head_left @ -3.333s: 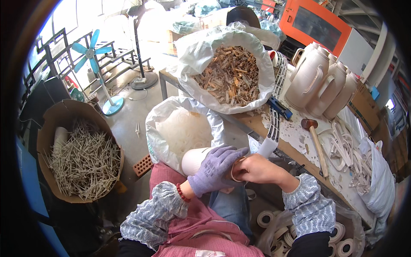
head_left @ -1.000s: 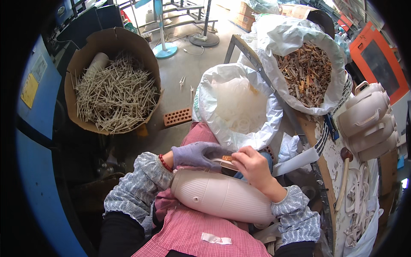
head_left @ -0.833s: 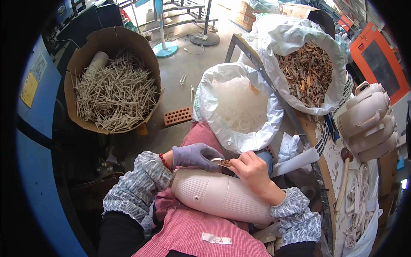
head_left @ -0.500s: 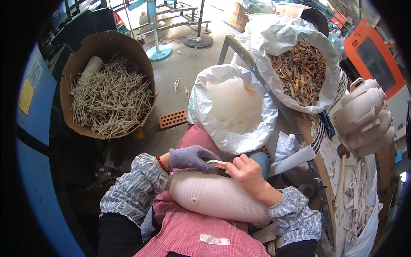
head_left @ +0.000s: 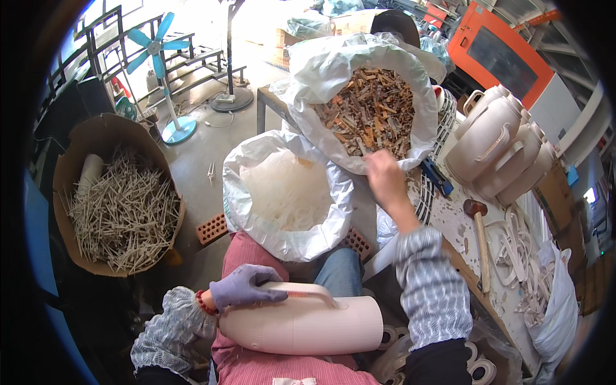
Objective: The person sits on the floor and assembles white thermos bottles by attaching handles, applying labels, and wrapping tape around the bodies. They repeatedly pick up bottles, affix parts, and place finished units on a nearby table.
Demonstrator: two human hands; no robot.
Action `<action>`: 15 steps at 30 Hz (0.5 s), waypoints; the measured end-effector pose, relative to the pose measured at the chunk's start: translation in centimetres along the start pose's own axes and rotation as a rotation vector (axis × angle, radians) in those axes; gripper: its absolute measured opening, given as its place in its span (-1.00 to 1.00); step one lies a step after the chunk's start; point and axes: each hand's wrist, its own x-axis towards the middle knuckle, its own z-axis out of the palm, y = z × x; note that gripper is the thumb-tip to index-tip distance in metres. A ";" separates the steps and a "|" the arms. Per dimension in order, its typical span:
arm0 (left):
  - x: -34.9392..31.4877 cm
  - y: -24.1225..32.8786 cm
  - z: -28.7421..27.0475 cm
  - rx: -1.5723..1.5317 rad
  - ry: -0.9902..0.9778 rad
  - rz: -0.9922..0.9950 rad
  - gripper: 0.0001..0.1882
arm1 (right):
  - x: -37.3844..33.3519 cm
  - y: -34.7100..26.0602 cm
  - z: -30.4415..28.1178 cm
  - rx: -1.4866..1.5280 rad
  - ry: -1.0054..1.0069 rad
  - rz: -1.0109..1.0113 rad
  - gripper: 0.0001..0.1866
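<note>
A cream plastic jug (head_left: 301, 324) lies on its side across my lap. My left hand (head_left: 242, 287), in a purple glove, grips the jug's handle near its upper left end. My right hand (head_left: 384, 174) is bare and stretched out forward, at the near rim of a white sack of brown plastic scraps (head_left: 369, 109). The fingers look closed, and whether they hold anything is hidden by blur. A second white sack of pale translucent scraps (head_left: 290, 192) stands on the floor just beyond my knees.
A cardboard bin of pale sticks (head_left: 122, 205) sits at my left. Several cream jugs (head_left: 500, 144) stand on a workbench (head_left: 452, 224) at right, with a mallet (head_left: 478, 224) and pale trimmings. Red bricks (head_left: 212, 229) lie beside the near sack. A blue fan (head_left: 160, 64) stands behind.
My right hand has left the jug's handle and reached forward to the sack of brown scraps. The left hand still holds the jug on my lap.
</note>
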 end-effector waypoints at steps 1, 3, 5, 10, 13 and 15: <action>-0.5 0.6 -0.1 0.148 0.070 0.209 -0.60 | 1.7 3.1 0.5 -0.155 0.013 0.106 -0.83; -1.4 1.6 -0.6 0.375 0.115 0.421 -0.62 | 3.4 7.6 1.5 -0.335 0.082 0.130 -0.75; -2.3 2.3 -0.9 0.575 0.182 0.612 -0.63 | 3.9 10.0 2.6 -0.387 -0.057 0.246 -0.73; -5.5 1.5 -0.3 0.638 0.245 0.622 -0.52 | 3.0 11.8 3.5 -0.181 0.174 0.242 -0.79; -7.1 0.0 0.8 0.639 0.304 0.619 -0.52 | 3.5 11.1 2.7 -0.164 0.188 0.362 -0.76; -7.7 -0.9 1.6 0.613 0.369 0.603 -0.54 | 3.6 8.9 1.7 -0.303 0.191 0.356 -0.74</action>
